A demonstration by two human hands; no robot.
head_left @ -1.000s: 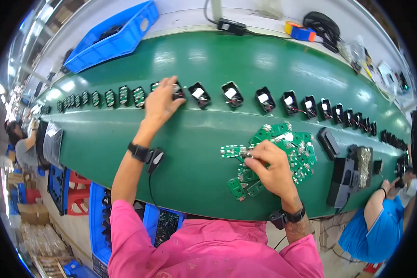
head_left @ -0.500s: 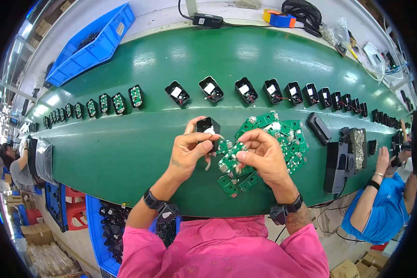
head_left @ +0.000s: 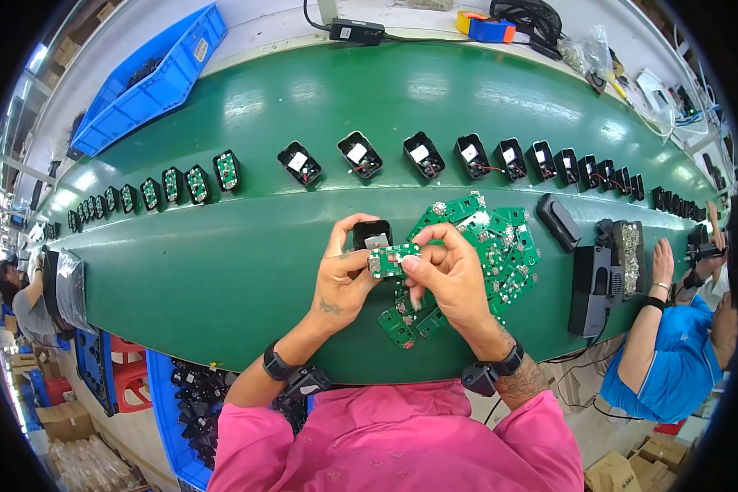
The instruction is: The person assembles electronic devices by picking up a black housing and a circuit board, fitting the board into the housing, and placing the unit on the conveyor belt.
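Note:
My left hand [head_left: 342, 287] is closed around a small open black case [head_left: 373, 228], which has a pale block inside. A green circuit board [head_left: 388, 261] lies across the front of that case, pinched in the thumb and fingers of my right hand [head_left: 455, 283]. The left thumb is at the board's left end; whether it presses on the board I cannot tell. Just beyond my right hand spreads a loose pile of green circuit boards [head_left: 508, 246], and part of it is hidden by that hand.
Black cases with white blocks [head_left: 357, 154] line the bench's right side; cases holding green boards [head_left: 227, 170] line its left. A blue crate [head_left: 152, 78] stands far left. At right are a grey-black device [head_left: 592, 291], a tray of small metal parts [head_left: 629, 258] and a co-worker's arm [head_left: 649, 320].
The circuit board has moved left and up to the front of the case, with my right hand following. The left hand has shifted slightly right, and the case is tilted differently.

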